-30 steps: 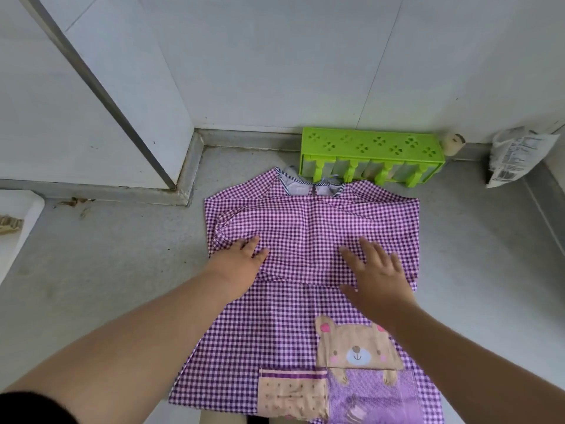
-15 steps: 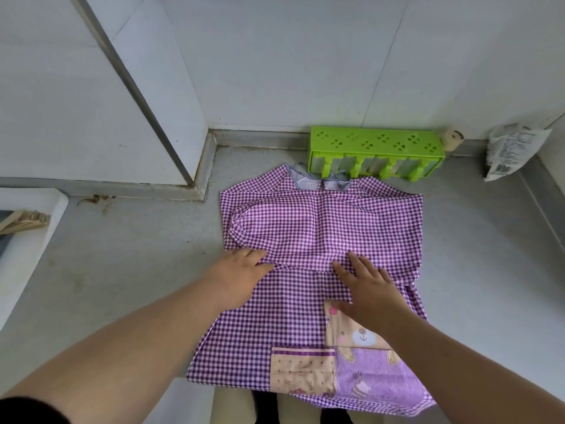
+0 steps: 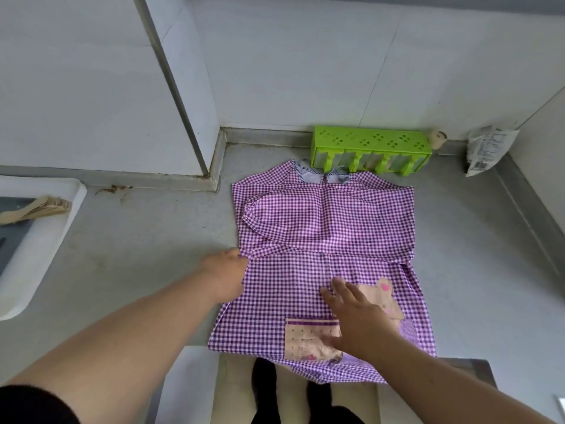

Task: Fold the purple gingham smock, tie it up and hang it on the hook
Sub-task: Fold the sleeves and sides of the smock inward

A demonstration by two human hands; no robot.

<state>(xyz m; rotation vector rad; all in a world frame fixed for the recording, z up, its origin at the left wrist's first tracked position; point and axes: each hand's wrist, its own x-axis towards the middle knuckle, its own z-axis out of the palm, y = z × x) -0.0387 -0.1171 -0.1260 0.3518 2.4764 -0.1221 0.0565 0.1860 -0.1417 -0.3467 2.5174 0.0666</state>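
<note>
The purple gingham smock point(image 3: 324, 228) lies flat on the grey counter point(image 3: 137, 246), collar towards the wall, both sleeves folded in across the chest. Its hem with the bear patch and pocket hangs slightly over the counter's front edge. My left hand point(image 3: 224, 276) sits at the smock's left edge, near the folded sleeve, fingers on the cloth's border. My right hand point(image 3: 356, 313) lies flat with spread fingers on the lower front, covering part of the bear patch. No hook shows in the view.
A green plastic rack point(image 3: 371, 148) stands against the wall just behind the collar. A white packet point(image 3: 486, 148) leans in the right corner. A white sink point(image 3: 36, 240) with wooden utensils point(image 3: 39, 208) is at the left. My legs show below the counter's edge.
Both hands slid down the smock from the chest towards the hem; the left moved out to the left edge. The camera pulled back and more of the hem shows.
</note>
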